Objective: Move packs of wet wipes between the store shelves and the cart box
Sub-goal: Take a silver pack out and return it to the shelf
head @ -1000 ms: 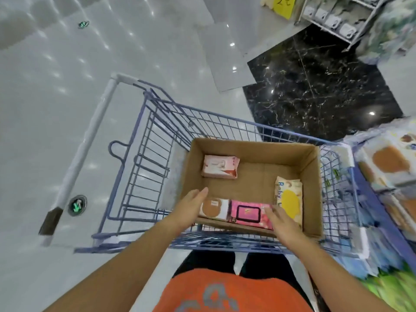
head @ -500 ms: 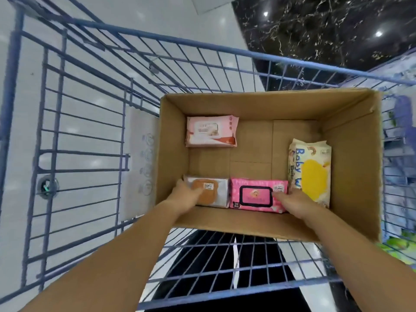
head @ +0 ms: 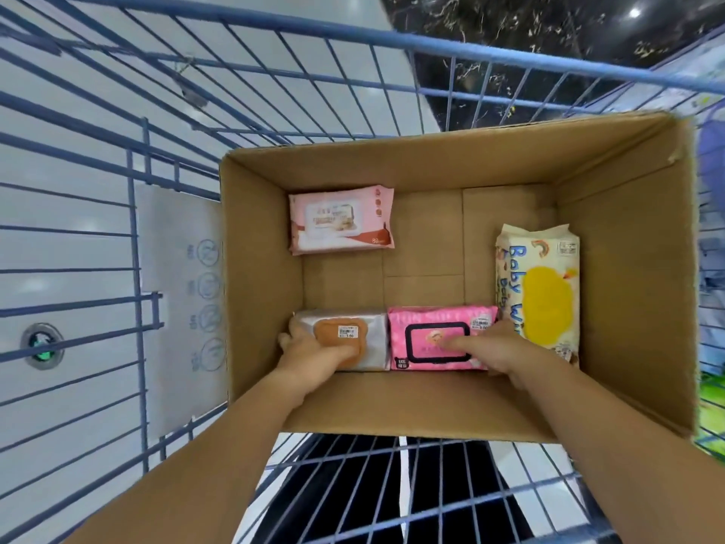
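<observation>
An open cardboard box (head: 259,245) sits in a blue wire cart (head: 274,78). Several wipe packs lie on its floor: a pale pink pack (head: 340,219) at the far left, a yellow-lidded Baby Wipes pack (head: 539,292) along the right wall, a silver pack with an orange lid (head: 370,339) and a bright pink pack (head: 427,321) at the near wall. My left hand (head: 310,353) grips the silver pack, thumb on the orange lid. My right hand (head: 494,349) grips the bright pink pack at its right end, thumb lying across its lid.
The cart's wire walls rise around the box on all sides. A grey plastic panel (head: 176,300) stands left of the box. Glossy white floor (head: 70,159) and black marble floor (head: 529,17) show through the wires. Blurred shelf goods (head: 712,268) line the right edge.
The camera has come much closer over the box. Both hands went from hovering at the near rim down onto the silver and bright pink packs and closed round them.
</observation>
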{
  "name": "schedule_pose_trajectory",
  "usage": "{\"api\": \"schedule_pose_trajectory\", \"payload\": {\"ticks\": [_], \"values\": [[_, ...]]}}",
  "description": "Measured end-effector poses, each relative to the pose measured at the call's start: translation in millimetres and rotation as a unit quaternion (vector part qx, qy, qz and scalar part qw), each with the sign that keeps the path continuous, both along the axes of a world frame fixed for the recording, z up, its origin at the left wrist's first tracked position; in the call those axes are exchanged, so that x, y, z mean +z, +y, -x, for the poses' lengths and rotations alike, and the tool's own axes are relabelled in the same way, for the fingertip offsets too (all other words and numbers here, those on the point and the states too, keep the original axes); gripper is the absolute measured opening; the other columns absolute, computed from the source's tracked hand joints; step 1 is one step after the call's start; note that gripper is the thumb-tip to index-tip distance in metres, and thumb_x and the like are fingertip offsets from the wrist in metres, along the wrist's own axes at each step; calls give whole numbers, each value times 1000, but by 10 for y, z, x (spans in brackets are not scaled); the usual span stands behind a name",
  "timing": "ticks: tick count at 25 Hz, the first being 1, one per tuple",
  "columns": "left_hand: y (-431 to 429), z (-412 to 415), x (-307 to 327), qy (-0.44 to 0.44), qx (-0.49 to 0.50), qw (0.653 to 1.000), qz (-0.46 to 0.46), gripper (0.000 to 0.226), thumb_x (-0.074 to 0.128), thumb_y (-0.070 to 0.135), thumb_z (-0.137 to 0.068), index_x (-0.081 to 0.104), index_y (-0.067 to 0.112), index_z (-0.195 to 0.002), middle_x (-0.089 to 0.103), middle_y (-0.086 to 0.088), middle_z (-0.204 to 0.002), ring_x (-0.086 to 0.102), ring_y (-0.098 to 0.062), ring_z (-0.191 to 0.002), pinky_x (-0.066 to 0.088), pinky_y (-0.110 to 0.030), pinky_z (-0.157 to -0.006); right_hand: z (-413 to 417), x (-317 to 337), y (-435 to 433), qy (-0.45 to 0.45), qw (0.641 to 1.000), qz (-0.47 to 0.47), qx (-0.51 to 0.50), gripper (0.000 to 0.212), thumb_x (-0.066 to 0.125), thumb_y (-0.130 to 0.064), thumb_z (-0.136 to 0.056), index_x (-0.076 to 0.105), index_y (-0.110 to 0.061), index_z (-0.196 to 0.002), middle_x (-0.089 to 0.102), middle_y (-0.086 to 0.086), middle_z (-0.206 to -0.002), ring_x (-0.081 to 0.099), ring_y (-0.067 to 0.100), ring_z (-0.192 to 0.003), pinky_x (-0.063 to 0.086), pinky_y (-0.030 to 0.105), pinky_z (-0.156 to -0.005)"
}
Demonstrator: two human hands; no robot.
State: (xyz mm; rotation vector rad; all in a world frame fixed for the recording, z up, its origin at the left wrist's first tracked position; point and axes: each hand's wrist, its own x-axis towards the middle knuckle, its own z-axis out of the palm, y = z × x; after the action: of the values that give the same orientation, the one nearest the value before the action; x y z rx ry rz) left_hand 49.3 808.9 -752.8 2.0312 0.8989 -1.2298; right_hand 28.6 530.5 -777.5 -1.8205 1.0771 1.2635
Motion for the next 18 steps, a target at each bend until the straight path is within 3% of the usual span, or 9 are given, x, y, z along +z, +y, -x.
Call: {"api": "schedule_pose_trajectory", "payload": {"ticks": [3,5,7,9,11,14,16,18], "values": [[-4,27,-4,-3,28,1000,3,130,87,37,-75,-9,21,-161,9,-11,-165,35,-29,-145,31,-31,-112,-6,-4,41,-16,999,14,-36,145,91,-56,-58,-1,-3,-156,29,15,-160,38,32,-142,38,46,-115],[-13,25,-11,-13,80,997,19,132,89,31,-73,-9,23,-162,20,-8,-164,39,-27,-143,32,-32,-112,-12,10,60,-6,999,11,-34,132,90,-50,-64,9,1,-155,38,16,-154,42,32,-137,40,40,-110],[22,21,-42,-21,154,987,35,122,90,23,-71,6,23,-161,45,-4,-152,52,-24,-129,41,-34,-110,-44,2,58,5,999,-1,-47,110,90,-43,-68,28,3,-148,55,15,-128,55,29,-114,45,32,-90],[54,14,-74,-20,187,981,35,109,91,18,-67,24,20,-153,59,-2,-137,61,-22,-117,48,-39,-107,-65,-24,59,5,998,-9,-67,107,93,-39,-64,34,2,-143,56,10,-101,54,23,-87,43,28,-66],[70,-5,-93,13,184,982,29,106,94,24,-53,37,15,-142,64,-2,-127,63,-22,-113,51,-42,-105,-66,-1,52,3,997,-18,-74,103,94,-36,-62,35,-1,-139,59,9,-99,55,20,-83,42,27,-55],[85,6,-147,41,180,982,42,101,95,41,-29,62,16,-122,74,-1,-116,71,-19,-102,56,-40,-97,-20,-1,-33,-16,997,-31,-67,73,93,-28,-65,55,-10,-125,68,7,-100,63,18,-82,48,27,-53],[120,52,-266,40,145,988,26,114,96,65,-19,67,23,-121,72,3,-119,70,-17,-104,57,-39,-96,-17,75,-92,-35,997,-39,-58,53,90,-22,-69,65,-12,-115,70,6,-90,63,18,-75,47,25,-51],[135,78,-343,39,125,991,11,115,90,76,-16,69,30,-119,67,5,-124,67,-17,-108,55,-39,-99,1,128,-149,-62,995,-49,-57,64,92,-28,-58,64,-12,-113,72,8,-89,65,20,-75,48,25,-50]]}}
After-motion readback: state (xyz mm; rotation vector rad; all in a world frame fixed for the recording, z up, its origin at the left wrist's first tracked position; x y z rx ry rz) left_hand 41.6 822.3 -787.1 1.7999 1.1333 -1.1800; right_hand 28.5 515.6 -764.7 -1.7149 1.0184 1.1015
